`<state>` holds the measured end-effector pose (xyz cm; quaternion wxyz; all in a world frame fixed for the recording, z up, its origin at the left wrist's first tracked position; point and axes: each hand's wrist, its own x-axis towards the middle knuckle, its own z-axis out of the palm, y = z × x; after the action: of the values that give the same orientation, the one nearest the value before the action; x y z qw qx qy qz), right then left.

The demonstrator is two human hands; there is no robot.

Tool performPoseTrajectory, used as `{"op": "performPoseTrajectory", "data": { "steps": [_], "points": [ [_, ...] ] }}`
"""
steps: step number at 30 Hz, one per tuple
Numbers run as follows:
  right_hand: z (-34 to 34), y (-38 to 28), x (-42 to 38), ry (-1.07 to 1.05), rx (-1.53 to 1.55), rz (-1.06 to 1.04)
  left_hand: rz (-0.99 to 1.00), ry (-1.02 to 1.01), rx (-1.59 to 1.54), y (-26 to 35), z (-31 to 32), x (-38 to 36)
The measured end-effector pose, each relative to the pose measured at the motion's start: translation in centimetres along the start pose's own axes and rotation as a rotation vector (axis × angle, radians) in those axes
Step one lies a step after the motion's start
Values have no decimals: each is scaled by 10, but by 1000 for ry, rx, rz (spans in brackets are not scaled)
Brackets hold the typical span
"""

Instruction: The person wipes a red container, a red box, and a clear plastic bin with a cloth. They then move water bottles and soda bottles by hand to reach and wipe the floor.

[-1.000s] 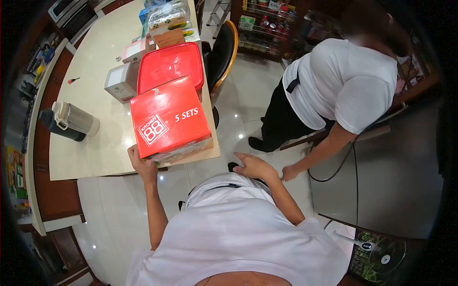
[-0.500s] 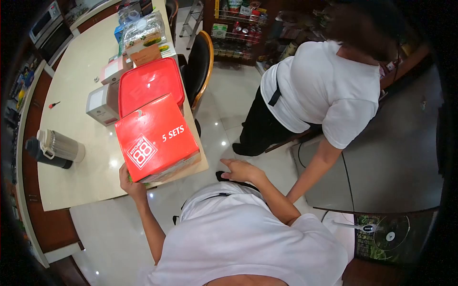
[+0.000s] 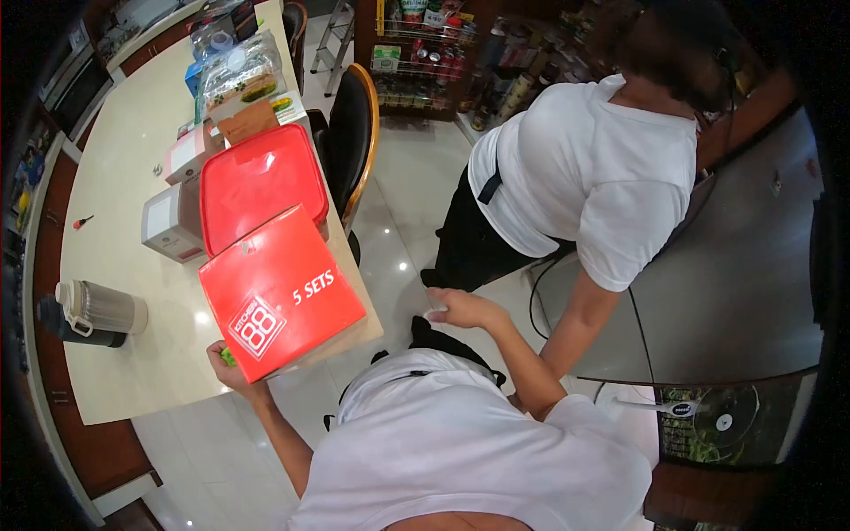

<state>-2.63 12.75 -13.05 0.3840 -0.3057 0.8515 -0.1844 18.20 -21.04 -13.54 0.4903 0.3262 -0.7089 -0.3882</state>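
Note:
At the table's near edge stands a red cardboard box (image 3: 282, 296) marked "5 SETS". My left hand (image 3: 235, 370) is at its lower left corner, fingers curled round a small bright green object (image 3: 227, 357). The box hides part of that object, and its kind is not clear. In front of my body, over the floor, my right hand (image 3: 467, 310) has its fingers stretched forward and the thumb apart. A pale patch shows by the thumb, too blurred to name.
A red-lidded container (image 3: 264, 186), a white-and-grey carton (image 3: 173, 223) and clear packages (image 3: 243, 80) line the table (image 3: 111, 372). A clear jug (image 3: 111, 308) stands left. On the right are a chair (image 3: 351, 133), a person in a white shirt (image 3: 575, 168) and a fan (image 3: 722, 423).
The view has shifted, so the table and box sit lower and further left. My left hand shows more to the left of the box corner, with green between its fingers. My right hand stays forward.

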Motion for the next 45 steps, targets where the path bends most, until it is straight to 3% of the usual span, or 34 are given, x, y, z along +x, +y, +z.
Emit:
{"op": "performPoseTrajectory", "data": {
  "steps": [3,5,7,9,10,11,13,15,17,18,19,20,21,22,23,24,25,26,28,30,32,34,35,37,40,42,43,45],
  "points": [
    [-23,43,0,165,7,43,-72,-48,-44,-40,-18,31],
    [-46,57,-4,186,8,71,-332,45,-281,-58,-49,79],
    [-69,71,-4,182,157,105,-52,102,-246,-10,-54,134],
    [-80,89,4,227,175,56,-1,50,-192,66,-42,177],
    [-84,95,9,279,202,8,88,-132,-56,87,-43,203],
    [-96,84,6,263,306,33,252,-109,107,131,-13,211],
    [-107,80,10,283,457,-3,411,-303,355,221,58,203],
    [-117,85,14,340,666,-16,786,-621,663,282,122,213],
    [-123,111,19,319,705,-113,1013,-745,728,316,192,209],
    [-128,123,21,323,752,-202,1065,-799,816,318,226,219],
    [-140,127,15,214,799,-221,986,-878,932,331,266,218],
    [-146,135,10,124,765,-238,1036,-869,982,334,303,221],
    [-154,140,5,26,789,-223,917,-967,1184,359,342,212],
    [-161,145,1,-71,814,-209,723,-1224,1259,401,366,195],
    [-158,159,4,-101,856,-220,923,-1231,1041,371,416,220],
    [-159,165,3,-92,855,-216,965,-1297,1255,391,449,208],
    [-161,168,4,-57,895,-209,970,-1253,1058,377,489,208],
    [-165,171,7,-23,936,-201,968,-1206,863,357,532,207],
    [-179,170,14,-15,1013,-171,814,-1304,736,350,578,188],
    [-192,174,22,38,963,-144,739,-1526,649,319,635,185],
    [-197,177,23,91,1014,-101,722,-1713,687,272,685,191],
    [-204,183,27,137,1059,-75,804,-1853,639,154,782,213],
    [-213,176,27,140,1076,-15,607,-1780,747,181,741,214],
    [-221,175,28,151,1080,61,113,-1771,683,58,792,226],
    [-237,186,44,174,1082,140,76,-1842,645,-60,803,221],
    [-243,189,45,190,1215,20,-129,-1953,706,-79,789,203],
    [-244,194,43,215,1241,29,-339,-1949,672,-104,782,191],
    [-247,203,41,174,1311,78,-477,-1968,736,-124,763,168]
  ]
}}
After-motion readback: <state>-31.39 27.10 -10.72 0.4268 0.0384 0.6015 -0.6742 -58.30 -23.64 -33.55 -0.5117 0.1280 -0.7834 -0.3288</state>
